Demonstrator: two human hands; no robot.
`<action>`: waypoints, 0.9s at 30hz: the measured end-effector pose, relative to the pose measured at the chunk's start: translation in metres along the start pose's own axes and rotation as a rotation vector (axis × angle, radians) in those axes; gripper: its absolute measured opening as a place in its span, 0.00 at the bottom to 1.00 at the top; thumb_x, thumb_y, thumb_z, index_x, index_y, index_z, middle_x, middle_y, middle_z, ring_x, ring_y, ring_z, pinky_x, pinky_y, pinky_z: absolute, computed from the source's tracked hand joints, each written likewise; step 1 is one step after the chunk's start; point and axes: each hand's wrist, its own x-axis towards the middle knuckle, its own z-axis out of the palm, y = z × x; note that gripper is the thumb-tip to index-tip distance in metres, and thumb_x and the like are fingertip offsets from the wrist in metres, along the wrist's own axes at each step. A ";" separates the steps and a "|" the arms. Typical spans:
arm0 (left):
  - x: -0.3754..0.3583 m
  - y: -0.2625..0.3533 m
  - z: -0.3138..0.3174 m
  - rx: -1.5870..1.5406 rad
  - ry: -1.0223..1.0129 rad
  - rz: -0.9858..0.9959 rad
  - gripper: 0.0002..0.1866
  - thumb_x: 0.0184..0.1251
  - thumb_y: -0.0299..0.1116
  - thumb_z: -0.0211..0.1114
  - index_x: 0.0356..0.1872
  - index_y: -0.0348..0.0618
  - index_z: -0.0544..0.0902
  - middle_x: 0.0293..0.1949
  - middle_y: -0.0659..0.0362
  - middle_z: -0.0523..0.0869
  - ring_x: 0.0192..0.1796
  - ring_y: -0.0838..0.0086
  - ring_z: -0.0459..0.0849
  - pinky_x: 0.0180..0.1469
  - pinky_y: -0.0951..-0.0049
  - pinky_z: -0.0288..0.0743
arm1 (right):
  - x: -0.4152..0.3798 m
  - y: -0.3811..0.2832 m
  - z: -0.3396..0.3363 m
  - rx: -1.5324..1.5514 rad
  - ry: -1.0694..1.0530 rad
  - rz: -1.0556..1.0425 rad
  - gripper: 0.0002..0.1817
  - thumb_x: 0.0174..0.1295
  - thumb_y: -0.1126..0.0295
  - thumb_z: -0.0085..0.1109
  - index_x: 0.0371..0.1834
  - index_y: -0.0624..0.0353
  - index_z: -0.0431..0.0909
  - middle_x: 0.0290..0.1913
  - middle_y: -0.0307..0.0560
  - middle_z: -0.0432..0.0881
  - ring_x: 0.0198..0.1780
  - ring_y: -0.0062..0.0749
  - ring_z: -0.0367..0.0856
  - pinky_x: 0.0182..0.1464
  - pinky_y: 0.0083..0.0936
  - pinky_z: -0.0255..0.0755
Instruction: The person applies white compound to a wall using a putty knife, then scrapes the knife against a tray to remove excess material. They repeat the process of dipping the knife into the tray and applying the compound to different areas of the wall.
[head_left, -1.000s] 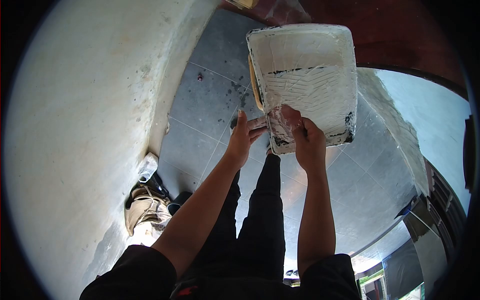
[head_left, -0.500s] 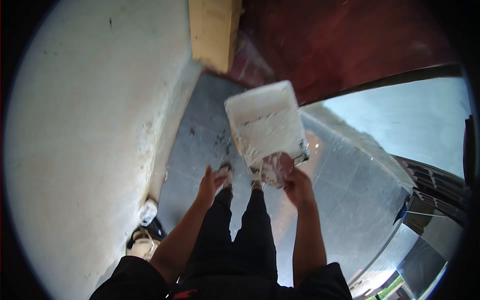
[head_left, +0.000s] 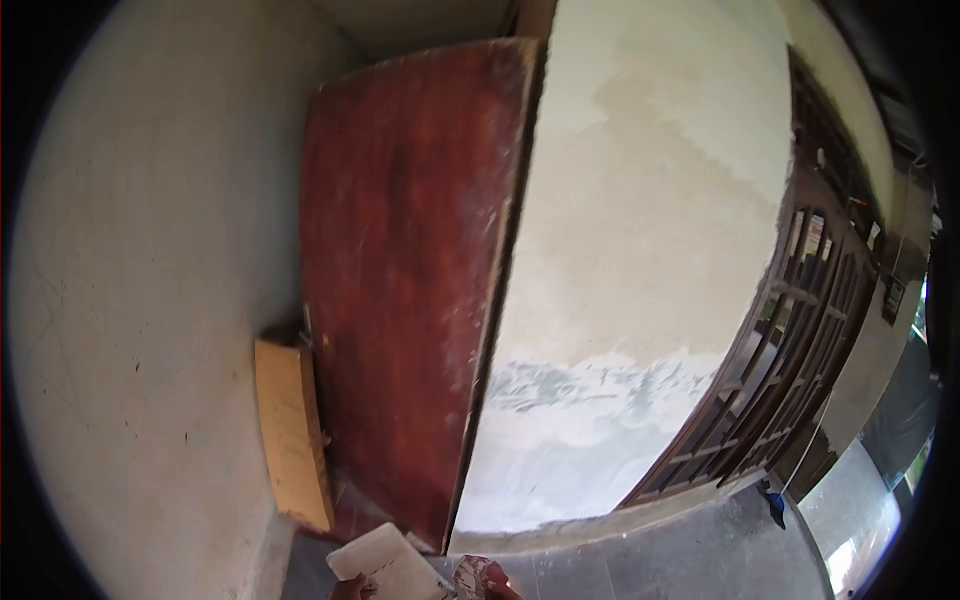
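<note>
At the bottom edge sits a white tray (head_left: 392, 562) smeared with pale paste, tilted and cut off by the frame. My left hand (head_left: 350, 588) is at its near left side, its fingers closed on the rim; most of the hand is out of view. To the right of the tray, my right hand (head_left: 500, 590) grips a reddish flat scraper (head_left: 474, 574) coated with white paste. The scraper is beside the tray, apart from its surface.
Ahead, a dark red door panel (head_left: 405, 270) stands against the corner, with a tan cardboard box (head_left: 292, 435) at its left foot. A patchy wall (head_left: 630, 300) with fresh white paste low down runs right to brown window frames (head_left: 770, 370). Grey tiles (head_left: 650, 560) cover the floor.
The view has tilted up from the floor to the wall and door. My left hand, open and apart before, is now at the tray. The scraper has come away from the tray.
</note>
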 end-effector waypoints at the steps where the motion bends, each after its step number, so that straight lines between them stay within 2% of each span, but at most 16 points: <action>1: 0.007 0.022 0.019 -0.085 -0.052 0.079 0.24 0.82 0.49 0.52 0.55 0.32 0.77 0.47 0.47 0.88 0.49 0.59 0.90 0.52 0.61 0.83 | -0.002 -0.022 0.005 -0.005 -0.027 -0.020 0.18 0.65 0.64 0.64 0.59 0.40 0.81 0.30 0.30 0.78 0.28 0.23 0.75 0.30 0.26 0.75; 2: 0.021 0.041 0.042 -0.170 -0.099 0.116 0.20 0.82 0.44 0.52 0.50 0.34 0.79 0.46 0.52 0.87 0.51 0.63 0.89 0.55 0.65 0.80 | -0.005 -0.046 0.006 0.007 -0.042 -0.062 0.16 0.65 0.64 0.65 0.56 0.40 0.81 0.28 0.30 0.76 0.26 0.23 0.74 0.29 0.27 0.74; 3: 0.038 0.063 0.064 -0.174 -0.099 0.142 0.20 0.82 0.44 0.52 0.50 0.34 0.79 0.46 0.52 0.87 0.51 0.63 0.89 0.55 0.65 0.80 | -0.005 -0.069 0.005 0.022 -0.056 -0.098 0.14 0.65 0.64 0.65 0.53 0.40 0.81 0.25 0.30 0.74 0.25 0.24 0.72 0.28 0.27 0.72; 5: 0.054 0.126 0.109 0.064 -0.366 0.530 0.23 0.83 0.44 0.52 0.51 0.30 0.83 0.47 0.50 0.89 0.53 0.64 0.89 0.61 0.64 0.81 | -0.005 -0.121 0.004 0.068 -0.042 -0.138 0.08 0.66 0.65 0.65 0.47 0.40 0.80 0.23 0.30 0.72 0.23 0.24 0.72 0.26 0.25 0.68; 7: 0.037 0.207 0.165 -0.055 -0.316 0.698 0.20 0.83 0.40 0.51 0.56 0.33 0.83 0.52 0.51 0.89 0.59 0.67 0.87 0.65 0.67 0.77 | -0.001 -0.180 -0.001 0.024 -0.267 -0.217 0.07 0.68 0.65 0.65 0.47 0.40 0.80 0.23 0.31 0.71 0.22 0.24 0.69 0.26 0.24 0.67; 9: 0.010 0.299 0.207 0.301 -0.110 0.950 0.20 0.83 0.37 0.51 0.62 0.33 0.80 0.59 0.50 0.87 0.64 0.70 0.83 0.69 0.70 0.72 | -0.020 -0.239 0.035 -0.056 -0.134 -0.316 0.07 0.69 0.65 0.63 0.48 0.42 0.79 0.23 0.31 0.70 0.21 0.23 0.65 0.25 0.24 0.65; 10: -0.002 0.340 0.223 0.529 -0.003 1.231 0.21 0.84 0.36 0.50 0.68 0.36 0.77 0.64 0.52 0.84 0.67 0.71 0.81 0.70 0.70 0.70 | -0.007 -0.276 0.031 -0.140 -0.255 -0.352 0.23 0.64 0.68 0.60 0.63 0.51 0.70 0.46 0.42 0.72 0.45 0.36 0.70 0.46 0.37 0.70; 11: -0.034 0.388 0.246 0.300 -0.102 1.133 0.22 0.85 0.40 0.49 0.69 0.38 0.76 0.64 0.51 0.84 0.67 0.72 0.80 0.71 0.71 0.69 | 0.006 -0.311 0.030 -0.225 -0.375 -0.386 0.38 0.59 0.71 0.57 0.77 0.59 0.61 0.69 0.53 0.74 0.69 0.48 0.75 0.66 0.50 0.75; 12: -0.054 0.427 0.261 0.329 -0.056 1.127 0.24 0.86 0.42 0.48 0.71 0.38 0.74 0.65 0.51 0.83 0.68 0.73 0.79 0.72 0.72 0.67 | -0.005 -0.337 0.058 -0.296 -0.408 -0.470 0.36 0.60 0.69 0.59 0.75 0.57 0.63 0.67 0.51 0.76 0.67 0.46 0.77 0.62 0.49 0.78; 13: -0.059 0.464 0.274 0.350 -0.022 1.291 0.25 0.85 0.43 0.49 0.72 0.38 0.73 0.65 0.52 0.83 0.68 0.73 0.78 0.72 0.72 0.66 | -0.014 -0.365 0.093 -0.368 -0.443 -0.553 0.34 0.61 0.67 0.61 0.73 0.55 0.66 0.65 0.50 0.77 0.65 0.45 0.79 0.59 0.49 0.80; 14: -0.060 0.498 0.287 0.273 -0.049 1.363 0.25 0.85 0.43 0.50 0.73 0.38 0.72 0.65 0.52 0.83 0.68 0.72 0.78 0.71 0.72 0.67 | -0.019 -0.389 0.120 -0.400 -0.480 -0.603 0.31 0.62 0.65 0.62 0.70 0.54 0.69 0.63 0.48 0.79 0.62 0.43 0.81 0.57 0.47 0.82; 17: -0.101 0.600 0.314 0.512 0.166 1.556 0.28 0.82 0.44 0.53 0.75 0.42 0.68 0.67 0.47 0.80 0.70 0.64 0.78 0.71 0.70 0.67 | -0.020 -0.449 0.191 -0.436 -0.623 -0.705 0.22 0.67 0.59 0.63 0.62 0.52 0.74 0.57 0.44 0.81 0.55 0.38 0.84 0.54 0.46 0.83; 19: -0.111 0.658 0.325 0.652 0.353 1.691 0.26 0.81 0.43 0.55 0.74 0.45 0.71 0.68 0.47 0.79 0.71 0.59 0.76 0.71 0.65 0.69 | -0.043 -0.466 0.254 -0.582 -0.681 -0.815 0.19 0.72 0.53 0.59 0.58 0.50 0.75 0.57 0.40 0.77 0.53 0.30 0.80 0.53 0.36 0.80; 22: -0.100 0.756 0.335 0.769 0.635 2.052 0.23 0.80 0.40 0.56 0.71 0.49 0.75 0.71 0.48 0.75 0.73 0.54 0.72 0.73 0.58 0.68 | -0.044 -0.488 0.337 -0.716 -0.680 -0.981 0.26 0.75 0.47 0.54 0.65 0.55 0.73 0.58 0.44 0.77 0.55 0.32 0.79 0.56 0.36 0.78; 27: -0.096 0.823 0.357 0.954 0.809 2.187 0.22 0.80 0.37 0.54 0.72 0.50 0.74 0.75 0.52 0.71 0.78 0.56 0.64 0.78 0.57 0.60 | -0.057 -0.507 0.427 -0.721 -0.643 -1.150 0.35 0.76 0.42 0.49 0.70 0.64 0.69 0.59 0.48 0.76 0.55 0.34 0.79 0.59 0.36 0.75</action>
